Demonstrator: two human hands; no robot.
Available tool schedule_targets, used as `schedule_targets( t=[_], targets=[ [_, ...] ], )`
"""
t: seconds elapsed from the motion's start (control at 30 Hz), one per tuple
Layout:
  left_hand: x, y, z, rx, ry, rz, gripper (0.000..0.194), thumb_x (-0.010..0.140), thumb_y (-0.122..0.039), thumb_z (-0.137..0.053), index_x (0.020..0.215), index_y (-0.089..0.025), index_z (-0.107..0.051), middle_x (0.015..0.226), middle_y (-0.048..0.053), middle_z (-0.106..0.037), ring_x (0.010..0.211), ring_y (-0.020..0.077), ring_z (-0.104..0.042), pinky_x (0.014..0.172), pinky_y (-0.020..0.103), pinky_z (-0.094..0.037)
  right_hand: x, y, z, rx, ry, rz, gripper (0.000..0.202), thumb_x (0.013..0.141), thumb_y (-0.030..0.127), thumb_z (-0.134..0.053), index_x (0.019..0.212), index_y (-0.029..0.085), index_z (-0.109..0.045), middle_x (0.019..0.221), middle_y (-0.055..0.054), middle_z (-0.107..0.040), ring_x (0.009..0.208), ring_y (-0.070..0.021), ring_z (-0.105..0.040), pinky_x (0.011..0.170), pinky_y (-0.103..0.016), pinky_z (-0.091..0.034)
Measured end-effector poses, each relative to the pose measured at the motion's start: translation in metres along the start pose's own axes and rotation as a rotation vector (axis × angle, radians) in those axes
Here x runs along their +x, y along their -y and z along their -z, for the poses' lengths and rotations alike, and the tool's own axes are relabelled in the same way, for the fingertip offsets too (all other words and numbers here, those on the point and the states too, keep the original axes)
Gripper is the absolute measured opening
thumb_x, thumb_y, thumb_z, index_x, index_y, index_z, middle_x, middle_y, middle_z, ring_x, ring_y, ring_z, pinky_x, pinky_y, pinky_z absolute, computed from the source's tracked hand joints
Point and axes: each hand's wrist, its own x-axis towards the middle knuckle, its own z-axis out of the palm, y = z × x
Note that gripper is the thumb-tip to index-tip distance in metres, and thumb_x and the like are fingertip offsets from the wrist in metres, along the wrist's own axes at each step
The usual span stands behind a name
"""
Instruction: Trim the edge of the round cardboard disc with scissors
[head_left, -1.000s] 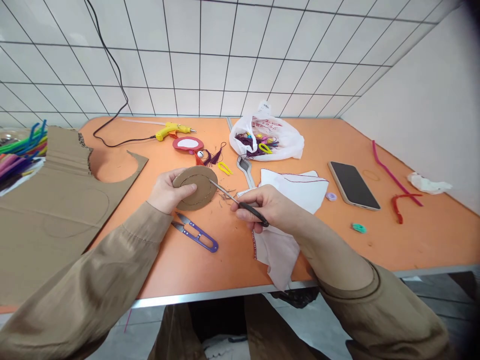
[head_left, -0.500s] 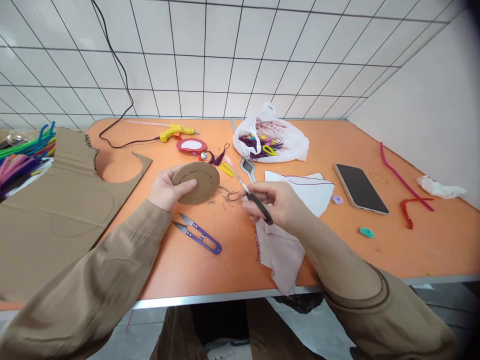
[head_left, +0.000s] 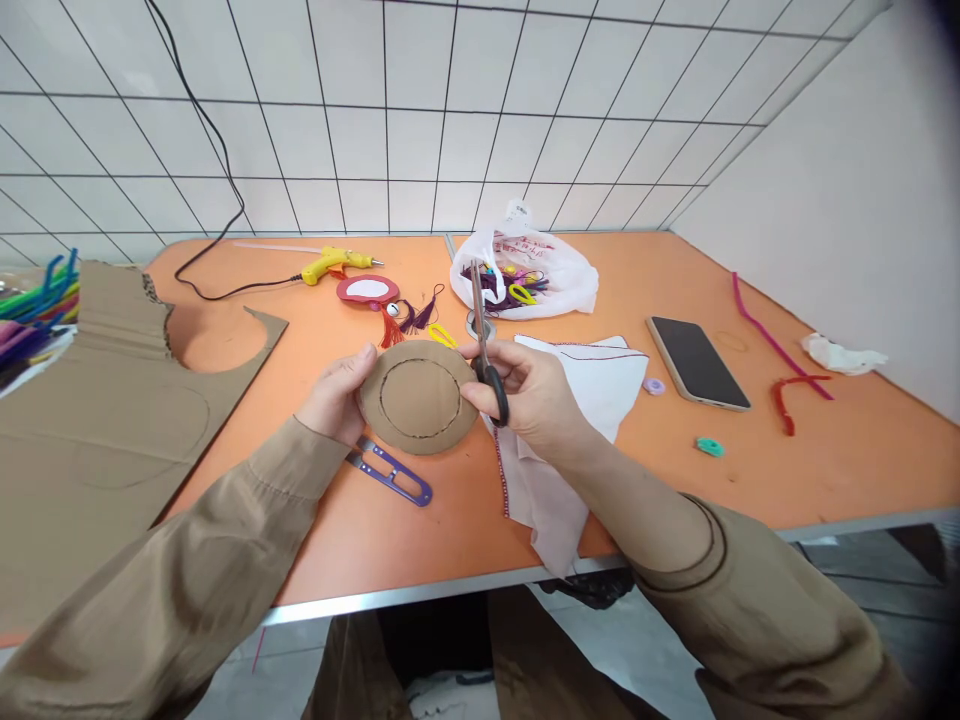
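Observation:
My left hand (head_left: 339, 398) grips the left edge of a round cardboard disc (head_left: 420, 400), which has an oval ring scored or drawn inside its rim. On the other side, my right hand (head_left: 544, 400) is closed around black-handled scissors (head_left: 481, 325), blades pointing up and away. Its thumb and fingertips also touch the disc's right edge. Purple thread snips (head_left: 397, 478) lie on the table just below the disc. White cloth (head_left: 600, 375) with dark red stitching is spread under and beside my right hand.
On the left lies a large cardboard sheet (head_left: 112, 410) with a rounded cutout. A yellow glue gun (head_left: 330, 264), a red oval piece (head_left: 386, 292) and a plastic bag (head_left: 574, 280) of tassels sit at the back. A phone (head_left: 697, 362) and pipe cleaners (head_left: 780, 340) are to the right.
The disc has come down and right, its face turned more toward me. My right hand has brought the scissors to its right edge, blades now more upright. The view has shifted slightly.

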Motion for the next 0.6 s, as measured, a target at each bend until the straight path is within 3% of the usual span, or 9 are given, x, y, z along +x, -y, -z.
schedule_targets(
  t=[0.2, 0.37, 0.6],
  targets=[
    [0.0023, 0.0022, 0.0011, 0.021, -0.048, -0.045, 0.034, 0.070, -0.043, -0.080, 0.085, -0.013, -0.078, 0.081, 0.012, -0.078, 0.079, 0.0268, -0.074, 0.069, 0.032, -0.059, 0.0006, -0.0004, 0.0005, 0.095, -0.058, -0.017, 0.040, 0.064, 0.026, -0.078, 0.102, 0.020, -0.067, 0.069, 0.004, -0.061, 0.063, -0.0121, -0.056, 0.063, -0.029, -0.049],
    [0.0055, 0.0026, 0.0015, -0.025, -0.055, -0.104, 0.036, 0.065, -0.045, -0.083, 0.083, -0.014, -0.077, 0.082, 0.011, -0.078, 0.086, 0.0286, -0.074, 0.077, 0.035, -0.060, 0.0022, -0.0034, -0.0008, 0.203, 0.038, -0.088, 0.045, 0.060, 0.025, -0.080, 0.104, 0.020, -0.068, 0.085, 0.000, -0.071, 0.077, -0.0167, -0.064, 0.074, -0.034, -0.054],
    [0.0036, 0.0024, 0.0085, -0.049, 0.039, -0.016, 0.022, 0.067, -0.033, -0.084, 0.071, -0.013, -0.076, 0.067, 0.007, -0.075, 0.059, 0.0189, -0.071, 0.061, 0.028, -0.060, 0.0051, -0.0022, 0.0018, 0.213, -0.123, -0.077, 0.040, 0.059, 0.025, -0.081, 0.097, 0.021, -0.070, 0.076, 0.002, -0.066, 0.074, -0.0161, -0.061, 0.071, -0.033, -0.050]
  ],
)
